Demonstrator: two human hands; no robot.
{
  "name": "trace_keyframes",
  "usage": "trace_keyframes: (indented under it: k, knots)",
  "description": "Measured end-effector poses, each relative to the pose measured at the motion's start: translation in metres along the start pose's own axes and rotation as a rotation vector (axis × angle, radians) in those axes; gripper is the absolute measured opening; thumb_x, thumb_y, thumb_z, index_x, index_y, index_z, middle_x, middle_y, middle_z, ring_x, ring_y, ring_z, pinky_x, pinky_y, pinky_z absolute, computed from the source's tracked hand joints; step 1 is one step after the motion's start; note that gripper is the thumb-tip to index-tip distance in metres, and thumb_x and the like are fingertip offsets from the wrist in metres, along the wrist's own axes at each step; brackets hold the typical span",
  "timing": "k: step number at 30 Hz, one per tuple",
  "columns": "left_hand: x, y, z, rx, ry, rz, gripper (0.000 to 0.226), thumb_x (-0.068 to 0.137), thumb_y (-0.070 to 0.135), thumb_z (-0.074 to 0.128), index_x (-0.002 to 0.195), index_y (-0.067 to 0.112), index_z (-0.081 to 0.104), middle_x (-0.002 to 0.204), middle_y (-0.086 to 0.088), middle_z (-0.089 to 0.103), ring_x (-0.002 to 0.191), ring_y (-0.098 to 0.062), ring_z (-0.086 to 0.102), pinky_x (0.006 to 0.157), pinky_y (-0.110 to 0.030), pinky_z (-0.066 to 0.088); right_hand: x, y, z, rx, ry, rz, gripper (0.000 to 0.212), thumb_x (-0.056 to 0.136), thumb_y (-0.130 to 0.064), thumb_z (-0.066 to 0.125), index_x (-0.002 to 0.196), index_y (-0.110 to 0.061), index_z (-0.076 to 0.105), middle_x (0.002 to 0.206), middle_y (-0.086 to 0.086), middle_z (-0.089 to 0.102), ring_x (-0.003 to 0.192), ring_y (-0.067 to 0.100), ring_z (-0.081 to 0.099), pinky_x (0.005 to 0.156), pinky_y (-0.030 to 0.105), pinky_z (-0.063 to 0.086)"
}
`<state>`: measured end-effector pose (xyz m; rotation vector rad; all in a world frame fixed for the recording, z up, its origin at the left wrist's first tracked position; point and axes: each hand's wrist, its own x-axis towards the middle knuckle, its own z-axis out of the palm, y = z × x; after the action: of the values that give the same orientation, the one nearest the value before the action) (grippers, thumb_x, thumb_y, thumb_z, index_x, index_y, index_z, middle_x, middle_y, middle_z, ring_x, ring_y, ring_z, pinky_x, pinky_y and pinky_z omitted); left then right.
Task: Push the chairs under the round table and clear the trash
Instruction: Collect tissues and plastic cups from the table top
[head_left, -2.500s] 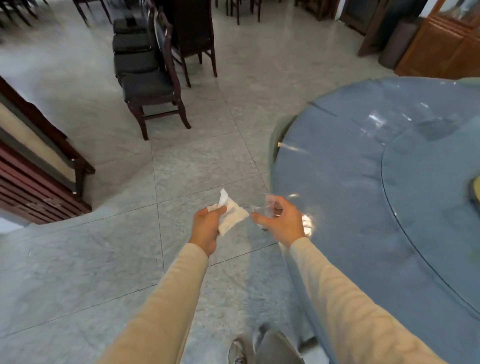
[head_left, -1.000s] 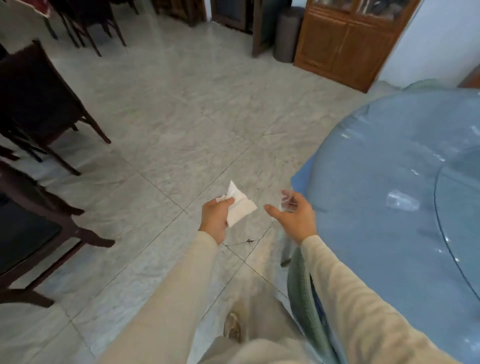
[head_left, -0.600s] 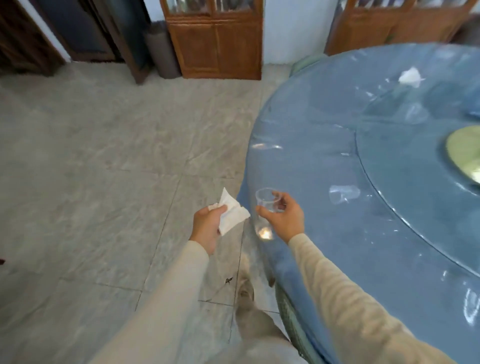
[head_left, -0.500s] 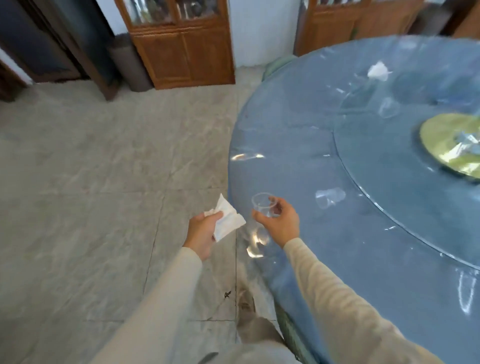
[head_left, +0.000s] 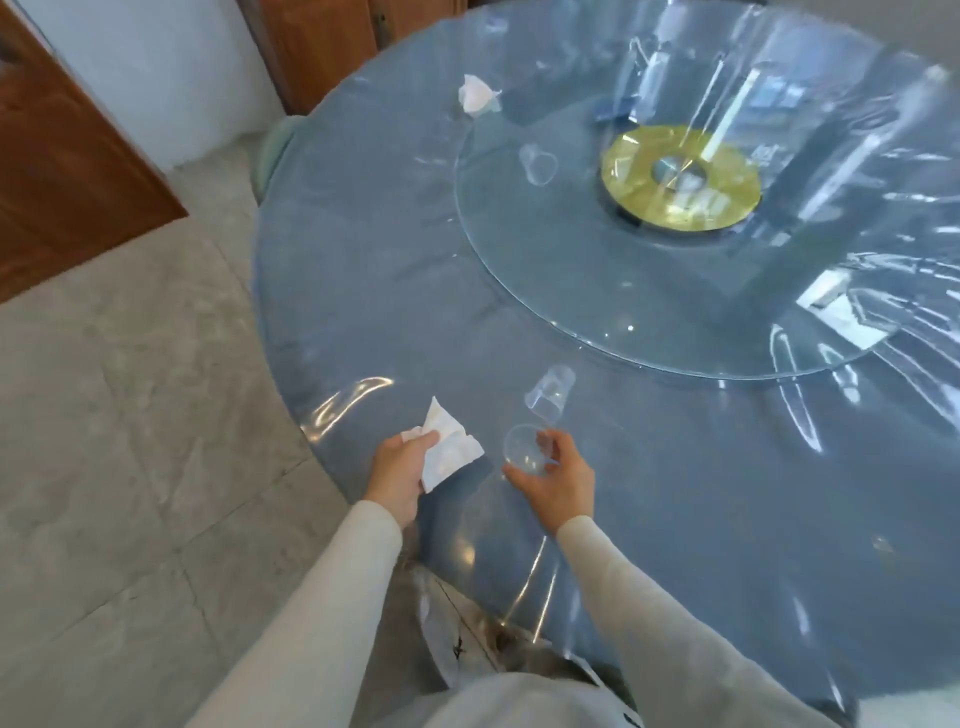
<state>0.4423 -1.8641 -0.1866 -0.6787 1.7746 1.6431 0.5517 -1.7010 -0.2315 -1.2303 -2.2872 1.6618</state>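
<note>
My left hand (head_left: 399, 470) grips a white crumpled napkin (head_left: 445, 451) over the near edge of the round blue table (head_left: 363, 291). My right hand (head_left: 558, 480) holds a clear plastic cup (head_left: 523, 456), mouth facing up toward me. Just beyond it a second clear cup (head_left: 550, 397) lies tipped on the tabletop. A third clear cup (head_left: 537, 163) lies on the glass turntable (head_left: 571, 291). A crumpled white tissue (head_left: 475, 96) sits at the table's far left. No chair is in view.
A yellow-green disc (head_left: 680, 179) marks the turntable's centre. A shiny plastic sheet covers the table. Wooden cabinets (head_left: 62, 171) stand left and behind, against a white wall. Grey marble floor (head_left: 130, 415) stretches to the left.
My view has swung right from the floor and chairs onto the table. Both hands, still holding napkin and cup, now hover over the tabletop, close to the tipped cup.
</note>
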Motion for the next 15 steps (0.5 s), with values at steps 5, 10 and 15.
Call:
trace_keyframes:
  k: [5,10,15]
  knots:
    - [0.032,0.033,0.002,0.196,-0.204,-0.031,0.043,0.08,0.028,0.078,0.119,0.012,0.066,0.11,-0.011,0.074,0.103,-0.031,0.071,0.096,-0.048,0.055,-0.005,0.007,0.015,-0.189,0.103,0.153,0.063,0.068,-0.041,0.086,0.122,-0.03,0.055,0.113,-0.006,0.07,0.109,0.027,0.064,0.087,0.031,0.045]
    - [0.055,0.054,0.005,0.28,-0.328,-0.049,0.044,0.077,0.022,0.079,0.117,0.008,0.067,0.11,-0.013,0.073,0.101,-0.032,0.071,0.097,-0.05,0.055,-0.022,0.012,0.003,-0.279,0.157,0.268,0.091,0.068,-0.026,0.087,0.147,-0.023,0.042,0.129,0.005,0.064,0.12,0.031,0.059,0.099,0.037,0.044]
    - [0.085,0.046,0.016,0.311,-0.41,-0.079,0.054,0.065,0.024,0.077,0.116,0.007,0.068,0.116,-0.02,0.073,0.106,-0.039,0.071,0.098,-0.06,0.053,-0.028,0.019,-0.025,-0.292,0.414,0.43,0.059,0.082,-0.026,0.077,0.135,-0.011,0.056,0.122,0.012,0.069,0.113,0.034,0.063,0.1,0.041,0.046]
